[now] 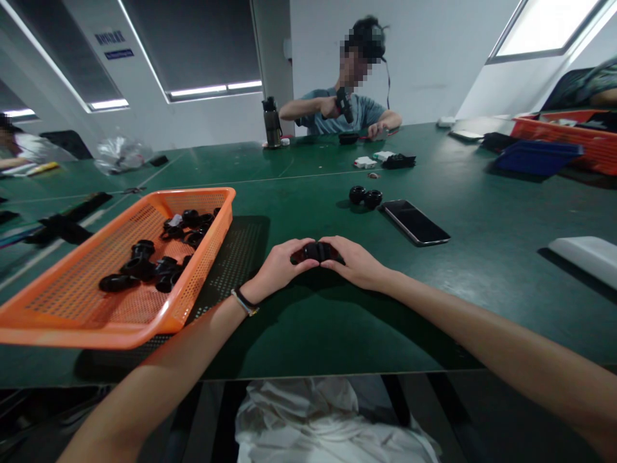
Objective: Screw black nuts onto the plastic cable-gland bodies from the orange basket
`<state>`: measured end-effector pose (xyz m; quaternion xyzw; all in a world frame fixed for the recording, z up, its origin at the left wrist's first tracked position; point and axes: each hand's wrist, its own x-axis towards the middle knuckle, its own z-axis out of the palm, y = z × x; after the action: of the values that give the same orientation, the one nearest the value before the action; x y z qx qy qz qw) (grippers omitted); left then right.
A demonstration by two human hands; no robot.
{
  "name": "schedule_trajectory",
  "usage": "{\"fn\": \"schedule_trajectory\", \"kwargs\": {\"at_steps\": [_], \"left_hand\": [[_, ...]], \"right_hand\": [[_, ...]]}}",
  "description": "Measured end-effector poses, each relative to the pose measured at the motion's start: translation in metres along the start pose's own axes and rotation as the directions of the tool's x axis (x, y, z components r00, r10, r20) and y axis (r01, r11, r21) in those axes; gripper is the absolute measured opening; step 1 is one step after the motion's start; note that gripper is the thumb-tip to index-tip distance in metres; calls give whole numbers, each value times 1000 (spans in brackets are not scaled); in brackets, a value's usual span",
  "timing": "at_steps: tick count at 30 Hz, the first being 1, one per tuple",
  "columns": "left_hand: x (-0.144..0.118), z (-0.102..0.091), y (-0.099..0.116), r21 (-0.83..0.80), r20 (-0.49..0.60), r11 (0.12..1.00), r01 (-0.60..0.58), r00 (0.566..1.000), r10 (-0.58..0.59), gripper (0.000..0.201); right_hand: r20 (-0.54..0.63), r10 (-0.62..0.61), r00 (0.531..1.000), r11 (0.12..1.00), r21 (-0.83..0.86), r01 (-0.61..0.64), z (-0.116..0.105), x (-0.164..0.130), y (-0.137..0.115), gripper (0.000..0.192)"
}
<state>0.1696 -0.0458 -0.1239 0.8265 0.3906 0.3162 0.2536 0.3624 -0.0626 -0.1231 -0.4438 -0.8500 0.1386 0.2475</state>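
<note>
Both hands (318,267) clasp black part (317,251).

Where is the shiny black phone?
The phone lies flat on the green table, right of centre in the head view, beyond the right hand, beside two black round parts.

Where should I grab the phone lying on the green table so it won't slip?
Take the phone by its two long edges, coming down from above. It lies flat and face up on the green table, so only those thin sides give a grip. The space around it looks free: the two black round parts sit just beyond its far corner, and both hands are nearer, on a black part.
</note>
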Motion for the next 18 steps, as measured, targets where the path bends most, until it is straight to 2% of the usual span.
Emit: {"fn": "schedule_trajectory", "kwargs": {"at_steps": [4, 7, 10, 13, 18], "left_hand": [[-1, -1, 3, 22, 1, 1000, -8, 1000, 8, 41], [-1, 1, 3, -81, 7, 996, 24, 1000, -24, 43], [1, 3, 2, -305, 116, 941, 144, 987, -114, 46], [4, 4, 1, -429, 255, 873, 231, 958, -129, 42], [3, 2, 1, -453, 272, 859, 240, 954, -123, 41]], "right_hand": [[10, 17, 1000, 1000, -1, -17, 0, -1, -2, 33], [-30, -46, 998, 998, -38, 45, -1, -1, -1, 32], [-81, -135, 988, 988, -92, 128, -3, 0, 0, 31], [-83, -205, 975, 971, -139, 192, -6, 0, -1, 30], [-65, -261, 963, 952, -183, 245, -7, -1, 0, 31]]}}
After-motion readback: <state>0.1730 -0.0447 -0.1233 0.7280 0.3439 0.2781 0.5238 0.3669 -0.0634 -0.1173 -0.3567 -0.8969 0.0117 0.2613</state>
